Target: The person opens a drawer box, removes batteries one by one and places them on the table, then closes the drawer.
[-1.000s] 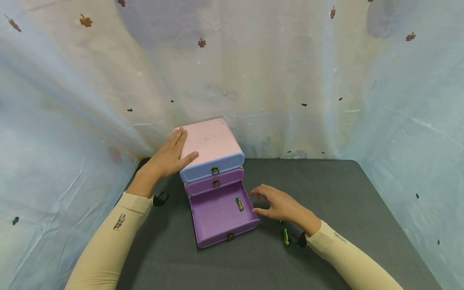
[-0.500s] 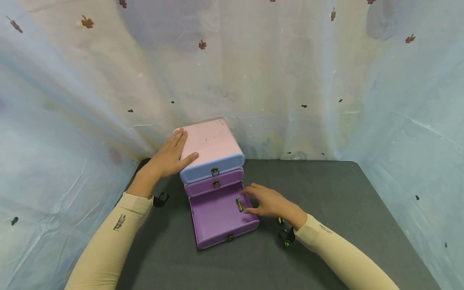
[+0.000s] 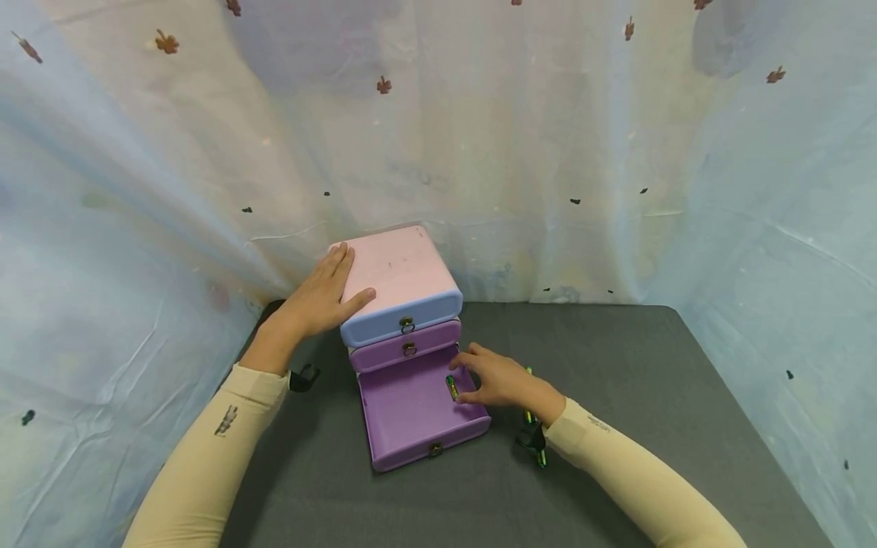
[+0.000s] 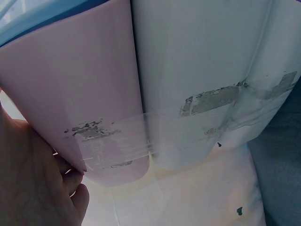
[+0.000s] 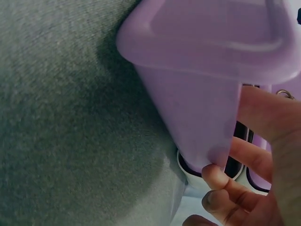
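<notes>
On the table stands a small drawer cabinet (image 3: 404,270) with a pink top, a blue top drawer (image 3: 400,318) and a purple middle drawer (image 3: 404,346). Its purple bottom drawer (image 3: 411,426) is pulled out, and a green battery (image 3: 452,387) lies inside near the right wall. My left hand (image 3: 318,297) rests spread on the top's left edge. At the bottom drawer's right side, my right hand (image 3: 500,380) reaches over the wall, thumb and forefinger parted right at the battery. In the right wrist view, other fingertips (image 5: 215,176) sit outside the drawer wall (image 5: 197,113).
More green batteries (image 3: 541,458) lie on the grey table (image 3: 617,365) under and beside the right wrist, partly hidden by a black strap (image 3: 530,438). A patterned curtain (image 3: 479,152) hangs behind and at both sides.
My right hand has moved left from beside the bottom drawer to over its right wall, thumb and forefinger now at the battery. My left hand has stayed put.
</notes>
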Demonstrator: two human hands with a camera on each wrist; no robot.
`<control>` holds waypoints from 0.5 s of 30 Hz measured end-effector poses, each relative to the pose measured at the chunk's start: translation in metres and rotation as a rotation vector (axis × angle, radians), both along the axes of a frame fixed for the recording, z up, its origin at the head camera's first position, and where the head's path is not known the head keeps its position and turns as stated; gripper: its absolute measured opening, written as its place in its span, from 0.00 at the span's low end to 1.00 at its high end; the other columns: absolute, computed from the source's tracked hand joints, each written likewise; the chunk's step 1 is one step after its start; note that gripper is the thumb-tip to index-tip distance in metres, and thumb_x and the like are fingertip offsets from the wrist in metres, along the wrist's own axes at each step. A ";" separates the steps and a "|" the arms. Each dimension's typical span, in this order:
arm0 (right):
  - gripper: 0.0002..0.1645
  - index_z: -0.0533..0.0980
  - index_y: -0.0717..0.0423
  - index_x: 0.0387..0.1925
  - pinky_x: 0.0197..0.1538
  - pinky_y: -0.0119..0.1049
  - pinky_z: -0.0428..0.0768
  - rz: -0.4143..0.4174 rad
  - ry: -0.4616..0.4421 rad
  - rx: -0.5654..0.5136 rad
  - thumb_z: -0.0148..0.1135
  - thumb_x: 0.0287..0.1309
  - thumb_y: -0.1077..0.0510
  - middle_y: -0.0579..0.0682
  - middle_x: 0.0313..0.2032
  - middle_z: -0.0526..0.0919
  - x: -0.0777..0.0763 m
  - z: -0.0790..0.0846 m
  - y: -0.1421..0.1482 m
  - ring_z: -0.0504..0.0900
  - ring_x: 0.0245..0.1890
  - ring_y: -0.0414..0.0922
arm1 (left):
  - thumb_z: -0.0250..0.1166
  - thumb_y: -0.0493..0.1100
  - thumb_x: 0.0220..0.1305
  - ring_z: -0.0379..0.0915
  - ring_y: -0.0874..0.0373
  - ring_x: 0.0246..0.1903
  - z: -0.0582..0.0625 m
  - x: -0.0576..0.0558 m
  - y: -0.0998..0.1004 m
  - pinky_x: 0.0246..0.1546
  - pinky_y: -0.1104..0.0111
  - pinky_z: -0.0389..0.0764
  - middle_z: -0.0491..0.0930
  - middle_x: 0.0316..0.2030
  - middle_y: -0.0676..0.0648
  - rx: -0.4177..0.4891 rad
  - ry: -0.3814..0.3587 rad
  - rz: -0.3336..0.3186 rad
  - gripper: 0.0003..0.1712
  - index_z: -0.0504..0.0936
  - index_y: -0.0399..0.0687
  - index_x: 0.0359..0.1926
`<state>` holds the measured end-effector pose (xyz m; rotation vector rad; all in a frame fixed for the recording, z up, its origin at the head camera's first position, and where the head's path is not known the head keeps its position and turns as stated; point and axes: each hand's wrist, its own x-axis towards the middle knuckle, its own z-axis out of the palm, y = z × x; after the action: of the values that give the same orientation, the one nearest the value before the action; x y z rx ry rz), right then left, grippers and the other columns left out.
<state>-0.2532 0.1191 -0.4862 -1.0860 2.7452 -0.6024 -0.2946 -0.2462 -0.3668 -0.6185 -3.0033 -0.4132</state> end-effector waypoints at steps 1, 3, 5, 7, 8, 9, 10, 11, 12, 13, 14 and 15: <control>0.35 0.80 0.50 0.65 0.34 0.38 0.76 0.000 -0.003 0.001 0.81 0.60 0.44 0.51 0.47 0.76 0.000 -0.001 0.000 0.76 0.38 0.42 | 0.46 0.73 0.80 0.22 0.42 0.85 0.000 0.000 0.000 0.84 0.46 0.36 0.28 0.86 0.37 -0.001 0.000 0.000 0.60 0.31 0.37 0.86; 0.36 0.80 0.50 0.66 0.34 0.39 0.75 -0.002 -0.009 0.007 0.82 0.60 0.43 0.50 0.46 0.75 -0.001 -0.003 -0.002 0.75 0.37 0.42 | 0.46 0.73 0.80 0.22 0.42 0.85 0.000 0.000 0.000 0.84 0.46 0.35 0.28 0.86 0.37 -0.003 0.000 -0.001 0.60 0.31 0.36 0.86; 0.37 0.80 0.49 0.66 0.34 0.39 0.76 -0.006 -0.013 0.014 0.82 0.59 0.43 0.49 0.46 0.74 -0.003 -0.004 -0.003 0.74 0.37 0.42 | 0.46 0.73 0.80 0.22 0.42 0.85 0.000 0.000 0.000 0.84 0.46 0.35 0.28 0.86 0.37 -0.004 -0.001 -0.002 0.59 0.31 0.36 0.85; 0.37 0.80 0.48 0.65 0.35 0.39 0.76 -0.011 -0.012 0.019 0.82 0.59 0.42 0.49 0.46 0.74 -0.004 -0.006 -0.004 0.74 0.37 0.42 | 0.46 0.73 0.80 0.21 0.42 0.85 0.000 0.000 0.000 0.84 0.46 0.35 0.27 0.86 0.37 -0.004 -0.002 -0.004 0.59 0.31 0.36 0.85; 0.37 0.80 0.48 0.65 0.35 0.40 0.76 -0.013 -0.012 0.022 0.82 0.58 0.42 0.49 0.46 0.74 -0.005 -0.007 -0.004 0.74 0.37 0.42 | 0.46 0.73 0.80 0.21 0.42 0.85 0.000 0.000 0.000 0.84 0.46 0.35 0.27 0.86 0.37 -0.004 -0.003 -0.004 0.59 0.30 0.37 0.85; 0.37 0.80 0.47 0.65 0.35 0.40 0.76 -0.015 -0.012 0.025 0.82 0.58 0.42 0.49 0.46 0.73 -0.005 -0.008 -0.005 0.74 0.37 0.42 | 0.46 0.73 0.80 0.21 0.42 0.85 0.000 0.000 0.000 0.84 0.46 0.34 0.27 0.86 0.37 -0.004 -0.004 -0.003 0.59 0.30 0.37 0.85; 0.37 0.80 0.47 0.65 0.35 0.39 0.76 -0.017 -0.012 0.030 0.82 0.58 0.41 0.48 0.46 0.73 -0.006 -0.010 -0.005 0.74 0.37 0.42 | 0.45 0.73 0.80 0.21 0.42 0.85 0.000 0.000 0.000 0.84 0.46 0.34 0.27 0.86 0.37 -0.004 -0.006 -0.003 0.59 0.30 0.37 0.85; 0.37 0.80 0.46 0.65 0.35 0.39 0.76 -0.018 -0.012 0.033 0.83 0.58 0.41 0.48 0.45 0.73 -0.006 -0.010 -0.006 0.74 0.37 0.42 | 0.45 0.74 0.80 0.21 0.42 0.85 0.000 0.000 0.000 0.84 0.46 0.34 0.27 0.86 0.38 -0.004 -0.006 -0.003 0.59 0.30 0.37 0.85; 0.37 0.80 0.46 0.65 0.35 0.39 0.76 -0.019 -0.012 0.037 0.83 0.58 0.41 0.48 0.45 0.72 -0.006 -0.011 -0.006 0.74 0.36 0.42 | 0.45 0.74 0.80 0.21 0.42 0.85 0.000 0.000 0.000 0.84 0.46 0.34 0.26 0.86 0.38 -0.004 -0.007 -0.002 0.59 0.30 0.37 0.86; 0.37 0.80 0.45 0.65 0.34 0.39 0.76 -0.020 -0.013 0.037 0.83 0.57 0.42 0.48 0.44 0.72 -0.007 -0.012 -0.007 0.74 0.36 0.42 | 0.45 0.74 0.80 0.21 0.43 0.85 0.000 0.000 0.000 0.84 0.46 0.34 0.26 0.86 0.38 -0.004 -0.008 -0.002 0.59 0.30 0.37 0.86; 0.36 0.80 0.45 0.65 0.34 0.39 0.75 -0.022 -0.016 0.038 0.83 0.57 0.42 0.48 0.44 0.71 -0.006 -0.012 -0.007 0.74 0.36 0.42 | 0.45 0.74 0.80 0.21 0.43 0.85 0.000 0.000 0.000 0.84 0.46 0.34 0.27 0.86 0.38 -0.004 -0.008 -0.001 0.59 0.30 0.37 0.86; 0.37 0.80 0.45 0.65 0.34 0.38 0.75 -0.024 -0.017 0.042 0.83 0.57 0.42 0.48 0.44 0.71 -0.006 -0.012 -0.007 0.74 0.36 0.42 | 0.45 0.74 0.80 0.21 0.43 0.85 0.000 0.000 0.000 0.84 0.46 0.34 0.27 0.86 0.38 -0.003 -0.008 -0.001 0.59 0.30 0.37 0.86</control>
<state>-0.2593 0.1116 -0.4982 -1.0351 2.7474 -0.5519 -0.2945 -0.2465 -0.3669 -0.6208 -3.0122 -0.4123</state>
